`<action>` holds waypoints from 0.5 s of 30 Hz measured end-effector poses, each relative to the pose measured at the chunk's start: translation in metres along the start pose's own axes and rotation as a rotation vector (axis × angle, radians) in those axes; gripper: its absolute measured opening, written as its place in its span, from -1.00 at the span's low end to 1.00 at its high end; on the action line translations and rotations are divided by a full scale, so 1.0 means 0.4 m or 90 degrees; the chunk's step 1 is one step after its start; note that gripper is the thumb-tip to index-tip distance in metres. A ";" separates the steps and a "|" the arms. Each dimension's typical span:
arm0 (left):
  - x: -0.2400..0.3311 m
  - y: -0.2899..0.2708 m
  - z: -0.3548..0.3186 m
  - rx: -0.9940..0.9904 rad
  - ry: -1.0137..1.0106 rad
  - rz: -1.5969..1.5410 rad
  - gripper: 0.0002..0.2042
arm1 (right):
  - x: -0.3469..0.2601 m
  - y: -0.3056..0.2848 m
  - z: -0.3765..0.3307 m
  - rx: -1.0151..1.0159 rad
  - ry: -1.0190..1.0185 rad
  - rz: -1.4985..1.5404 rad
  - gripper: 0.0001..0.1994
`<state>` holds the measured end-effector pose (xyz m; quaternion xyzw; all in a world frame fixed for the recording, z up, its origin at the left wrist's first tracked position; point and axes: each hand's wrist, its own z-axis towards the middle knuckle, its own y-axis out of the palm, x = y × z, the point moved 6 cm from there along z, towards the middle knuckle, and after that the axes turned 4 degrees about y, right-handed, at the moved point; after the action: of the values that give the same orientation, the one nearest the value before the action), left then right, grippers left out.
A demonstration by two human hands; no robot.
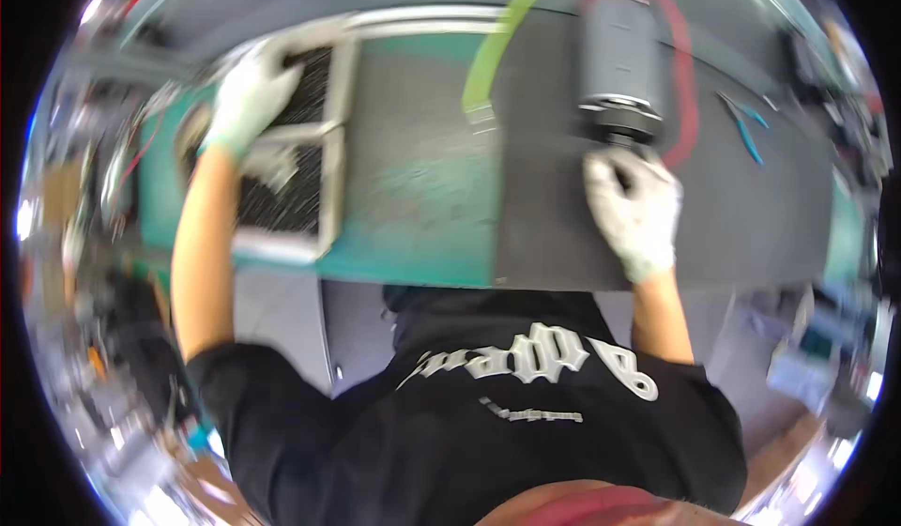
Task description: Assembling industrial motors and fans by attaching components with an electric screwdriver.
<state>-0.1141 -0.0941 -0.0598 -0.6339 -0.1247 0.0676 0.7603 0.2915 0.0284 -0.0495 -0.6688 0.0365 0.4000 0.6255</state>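
Note:
My gloved left hand reaches over the upper part of a white-framed tray at the left. Its fingertips, smeared by motion, are at a compartment filled with small dark parts. At the right, my gloved right hand is pinched at the near end of a grey cylindrical device, possibly a motor. Thumb and finger curve into a ring below the device's dark end piece. Whatever lies between those fingertips is too small or hidden to make out.
A yellow-green strap arcs left of the device and a red band curves along its right. Blue-handled pliers lie farther right on the black mat. Green mat covers the table's left part. Something round and brownish stands beside the tray.

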 end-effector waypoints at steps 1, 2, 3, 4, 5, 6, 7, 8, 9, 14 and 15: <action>-0.015 -0.013 -0.016 -0.002 0.009 -0.009 -0.66 | 0.009 0.004 0.009 -0.046 0.020 0.003 -0.78; -0.042 -0.004 -0.025 -0.030 -0.029 -0.005 -0.65 | 0.016 -0.002 0.024 -0.104 -0.046 0.068 -0.74; -0.066 -0.007 -0.043 -0.048 -0.046 0.023 -0.65 | 0.037 -0.006 0.029 -0.175 -0.033 0.151 -0.71; -0.101 -0.002 -0.065 -0.022 -0.039 0.081 -0.64 | 0.047 -0.038 0.027 -0.167 -0.063 0.199 -0.71; -0.124 0.020 -0.077 -0.039 -0.020 0.114 -0.61 | 0.058 -0.071 0.023 -0.162 -0.098 0.249 -0.70; -0.146 0.044 -0.082 -0.051 -0.015 0.150 -0.57 | 0.108 -0.125 0.030 -0.039 -0.062 0.147 -0.71; -0.118 0.037 -0.060 -0.046 -0.006 0.147 -0.57 | 0.172 -0.203 0.018 0.168 -0.046 0.136 -0.70; -0.093 0.023 -0.041 -0.057 -0.061 0.092 -0.57 | 0.247 -0.264 0.018 0.383 0.055 0.296 -0.67; -0.080 0.004 -0.052 -0.066 -0.132 0.035 -0.57 | 0.316 -0.354 0.037 0.557 0.014 0.302 -0.63; 0.036 -0.106 -0.043 0.066 -0.057 -0.195 -0.74 | 0.502 -0.524 0.318 0.344 -0.101 0.164 -0.52; 0.063 -0.113 -0.059 0.063 -0.093 -0.326 -0.80 | 0.571 -0.535 0.394 0.214 -0.074 0.177 -0.58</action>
<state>-0.0858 -0.1182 -0.0167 -0.5370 -0.3318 -0.0753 0.7720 0.4866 0.3139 0.0067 -0.5192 0.1583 0.5085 0.6685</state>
